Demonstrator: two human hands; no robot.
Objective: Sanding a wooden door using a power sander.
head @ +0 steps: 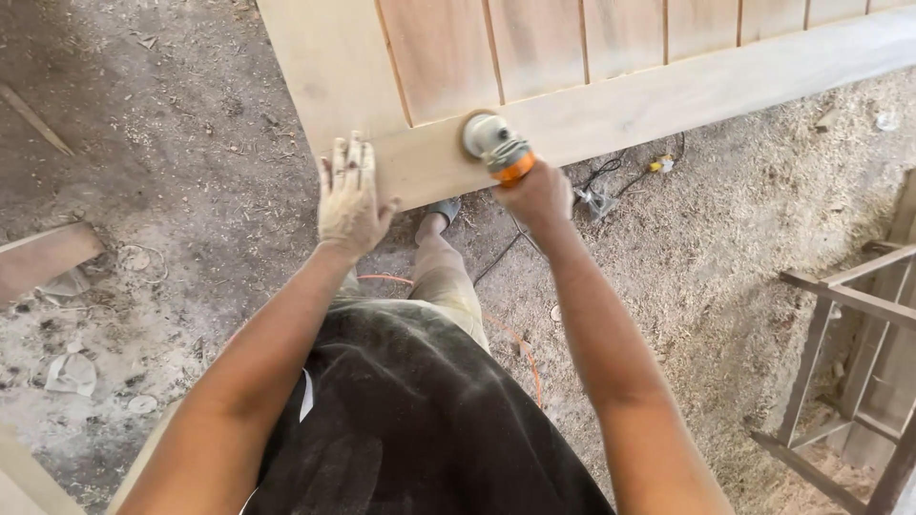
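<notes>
A large pale wooden door panel [611, 105] with vertical boards lies raised in front of me. My right hand [537, 195] grips an orange and grey angle grinder [494, 143], whose round sanding disc presses on the panel's bottom rail. My left hand [351, 195], dusted white, rests flat with spread fingers on the rail's corner, left of the tool.
Sawdust covers the ground [725, 248]. Black and orange cables [515, 343] trail under the panel by my foot [442, 208]. A wooden frame [849, 381] stands at the right. A plank [43, 257] and scraps lie at the left.
</notes>
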